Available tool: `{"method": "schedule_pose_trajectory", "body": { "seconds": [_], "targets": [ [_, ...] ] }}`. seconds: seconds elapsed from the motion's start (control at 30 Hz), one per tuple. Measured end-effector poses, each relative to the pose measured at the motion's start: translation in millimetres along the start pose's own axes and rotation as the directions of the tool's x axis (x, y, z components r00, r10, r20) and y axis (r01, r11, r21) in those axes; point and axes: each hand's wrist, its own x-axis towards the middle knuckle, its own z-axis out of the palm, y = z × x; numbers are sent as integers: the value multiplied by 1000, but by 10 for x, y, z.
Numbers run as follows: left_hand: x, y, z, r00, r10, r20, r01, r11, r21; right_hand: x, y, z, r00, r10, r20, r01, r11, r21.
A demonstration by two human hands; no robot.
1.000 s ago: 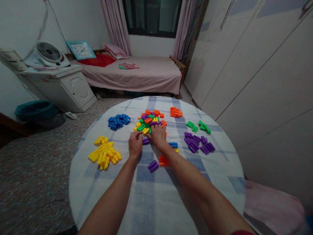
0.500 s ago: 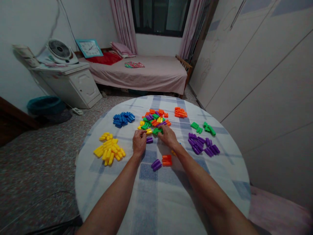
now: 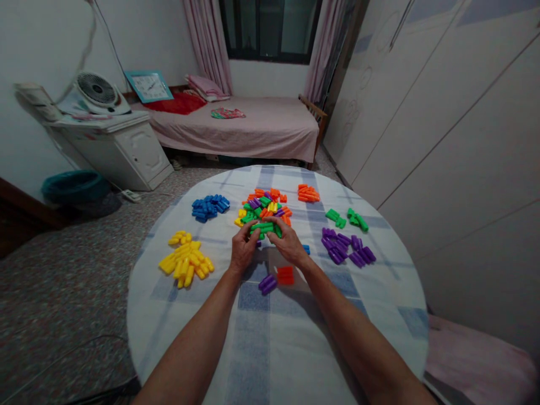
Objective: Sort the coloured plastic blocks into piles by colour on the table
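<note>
My left hand (image 3: 244, 246) and my right hand (image 3: 288, 245) meet at the near edge of a mixed heap of plastic toy building blocks (image 3: 255, 203). Between their fingertips is a green toy block (image 3: 262, 227), long and ribbed, raised in front of the heap; both hands pinch it. More green pieces show by the right fingers, and I cannot tell whether they are joined to it. A purple block (image 3: 267, 284) and an orange block (image 3: 285, 275) lie nearer me. A blue block (image 3: 306, 249) is partly hidden by my right wrist.
Around the round table (image 3: 278, 349) lie a yellow pile (image 3: 188, 263), a blue pile (image 3: 210, 207), an orange pile (image 3: 308, 193), several green blocks (image 3: 358, 219) and a purple pile (image 3: 337, 245). Beyond are a bed (image 3: 253, 132) and a cabinet (image 3: 143, 149).
The left hand has left the yellow piece by its fingertips and come to the green block. The right hand has raised green pieces from the heap's near edge. The view has shifted slightly.
</note>
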Motion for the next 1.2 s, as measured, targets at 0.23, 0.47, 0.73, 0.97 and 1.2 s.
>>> {"method": "schedule_pose_trajectory", "body": {
  "seconds": [0.23, 0.47, 0.73, 0.97, 1.2],
  "targets": [
    [54, 14, -35, 984, -175, -25, 165, 957, -241, -44, 82, 31, 967, 192, -166, -163, 972, 170],
    [94, -63, -31, 990, -128, -64, 111, 969, -222, -15, 91, -250, 942, 334, -21, -265, 782, 563],
    [38, -36, 7, 986, -26, 163, 40, 996, -83, -80, -2, -75, 964, 256, 74, -262, 867, 424],
    [64, -117, -28, 999, -25, -26, 25, 999, -20, 159, 405, -1286, 888, 97, -449, -272, 899, -344],
    [150, -246, -69, 954, -1, -300, 29, 996, 89, 236, 910, -2059, 851, 144, -504, -477, 612, -630]
  ]
}}
